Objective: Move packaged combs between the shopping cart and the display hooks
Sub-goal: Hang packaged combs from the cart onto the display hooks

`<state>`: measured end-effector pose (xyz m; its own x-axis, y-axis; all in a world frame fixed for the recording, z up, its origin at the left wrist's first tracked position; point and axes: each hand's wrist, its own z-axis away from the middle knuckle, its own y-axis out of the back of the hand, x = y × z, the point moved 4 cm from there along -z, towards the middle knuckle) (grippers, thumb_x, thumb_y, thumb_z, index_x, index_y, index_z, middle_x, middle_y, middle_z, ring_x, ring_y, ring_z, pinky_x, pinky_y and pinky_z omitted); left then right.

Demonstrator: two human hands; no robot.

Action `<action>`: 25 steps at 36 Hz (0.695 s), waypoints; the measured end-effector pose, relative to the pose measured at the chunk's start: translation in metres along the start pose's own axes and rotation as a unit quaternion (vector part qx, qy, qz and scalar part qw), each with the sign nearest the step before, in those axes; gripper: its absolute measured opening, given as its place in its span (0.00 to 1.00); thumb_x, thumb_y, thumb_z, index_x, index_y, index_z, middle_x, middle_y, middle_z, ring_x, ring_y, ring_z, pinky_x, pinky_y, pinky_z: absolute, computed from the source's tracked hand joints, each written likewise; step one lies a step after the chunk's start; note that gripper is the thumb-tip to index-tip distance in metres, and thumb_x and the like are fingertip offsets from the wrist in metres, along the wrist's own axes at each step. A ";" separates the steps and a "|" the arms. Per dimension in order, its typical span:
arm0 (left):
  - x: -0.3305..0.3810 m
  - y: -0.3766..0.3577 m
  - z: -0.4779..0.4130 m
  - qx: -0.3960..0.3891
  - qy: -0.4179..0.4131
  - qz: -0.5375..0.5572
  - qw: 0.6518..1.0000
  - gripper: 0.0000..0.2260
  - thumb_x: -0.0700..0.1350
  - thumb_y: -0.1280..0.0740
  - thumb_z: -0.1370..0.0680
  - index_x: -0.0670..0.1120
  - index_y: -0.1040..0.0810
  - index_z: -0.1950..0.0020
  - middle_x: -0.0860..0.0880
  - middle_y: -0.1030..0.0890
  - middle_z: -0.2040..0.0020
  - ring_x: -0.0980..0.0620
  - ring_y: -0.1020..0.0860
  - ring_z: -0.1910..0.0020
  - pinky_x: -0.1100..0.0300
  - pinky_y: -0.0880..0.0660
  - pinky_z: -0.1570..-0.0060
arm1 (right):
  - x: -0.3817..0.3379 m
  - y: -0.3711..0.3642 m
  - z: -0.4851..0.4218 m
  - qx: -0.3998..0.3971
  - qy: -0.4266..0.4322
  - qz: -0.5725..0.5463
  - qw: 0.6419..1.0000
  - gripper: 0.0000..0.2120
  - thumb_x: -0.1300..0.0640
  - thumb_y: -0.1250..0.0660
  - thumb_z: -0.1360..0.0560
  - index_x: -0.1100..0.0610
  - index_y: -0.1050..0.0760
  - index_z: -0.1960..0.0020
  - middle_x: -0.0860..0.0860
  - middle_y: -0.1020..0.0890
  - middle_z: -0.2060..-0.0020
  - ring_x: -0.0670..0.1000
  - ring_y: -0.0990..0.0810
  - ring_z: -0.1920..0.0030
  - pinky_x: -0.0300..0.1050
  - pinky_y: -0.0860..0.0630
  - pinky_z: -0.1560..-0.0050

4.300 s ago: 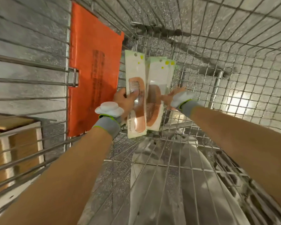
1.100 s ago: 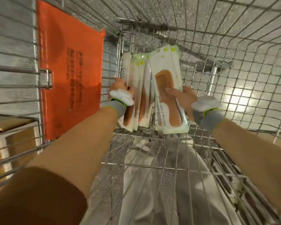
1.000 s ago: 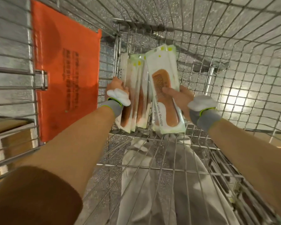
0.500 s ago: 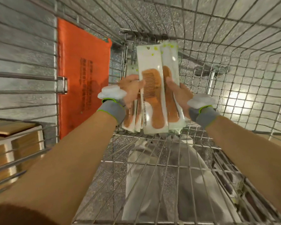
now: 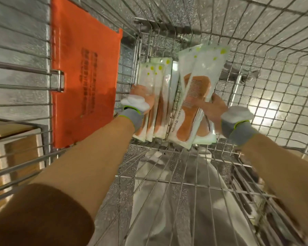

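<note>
I look down into a wire shopping cart (image 5: 267, 71). Several packaged combs (image 5: 158, 96), brown combs in white sleeves with green dots, stand on edge against the cart's far end. My left hand (image 5: 142, 102) grips the left side of this standing stack. My right hand (image 5: 215, 110) holds two packaged combs (image 5: 194, 103) lifted slightly to the right of the stack, the front one showing its teeth. Both wrists wear grey bands with white pads.
An orange plastic flap (image 5: 85, 71) with printed text hangs on the cart's left wall. Wooden shelving (image 5: 11, 148) shows through the wires at the left. Grey speckled floor lies under the cart mesh.
My right hand has pulled two comb packages rightwards, away from the stack. My left hand has shifted from the front package to the left side of the remaining stack.
</note>
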<state>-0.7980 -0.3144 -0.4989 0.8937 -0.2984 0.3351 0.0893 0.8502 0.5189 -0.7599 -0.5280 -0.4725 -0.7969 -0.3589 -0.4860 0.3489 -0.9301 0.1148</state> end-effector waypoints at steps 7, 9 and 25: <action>-0.005 -0.009 0.005 0.065 0.000 -0.098 0.993 0.19 0.43 0.35 0.22 0.41 0.30 0.31 0.44 0.26 0.40 0.42 0.27 0.36 0.53 0.31 0.39 | 0.007 0.005 -0.007 0.001 0.003 -0.006 1.000 0.13 0.57 0.27 0.30 0.54 0.25 0.47 0.44 0.20 0.62 0.40 0.21 0.66 0.30 0.25 0.69; -0.007 -0.009 0.005 0.044 0.005 -0.098 0.994 0.18 0.42 0.35 0.21 0.41 0.29 0.32 0.49 0.29 0.48 0.43 0.26 0.37 0.54 0.30 0.40 | 0.007 0.004 -0.006 0.005 0.001 -0.002 1.000 0.14 0.56 0.27 0.30 0.54 0.25 0.46 0.43 0.20 0.63 0.39 0.22 0.67 0.28 0.26 0.72; -0.014 -0.010 -0.010 -0.030 0.028 -0.030 0.999 0.40 0.57 0.29 0.45 0.45 0.28 0.35 0.44 0.22 0.40 0.44 0.21 0.44 0.48 0.23 0.43 | 0.004 -0.004 0.006 0.009 -0.038 0.024 0.999 0.34 0.49 0.24 0.34 0.58 0.31 0.32 0.54 0.20 0.42 0.57 0.20 0.45 0.53 0.24 0.42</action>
<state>-0.8071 -0.3144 -0.5168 0.9088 -0.3262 0.2600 0.1677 0.8564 0.4884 -0.7671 -0.5262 -0.4694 -0.8153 -0.4073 -0.4116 0.3793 -0.9127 0.1519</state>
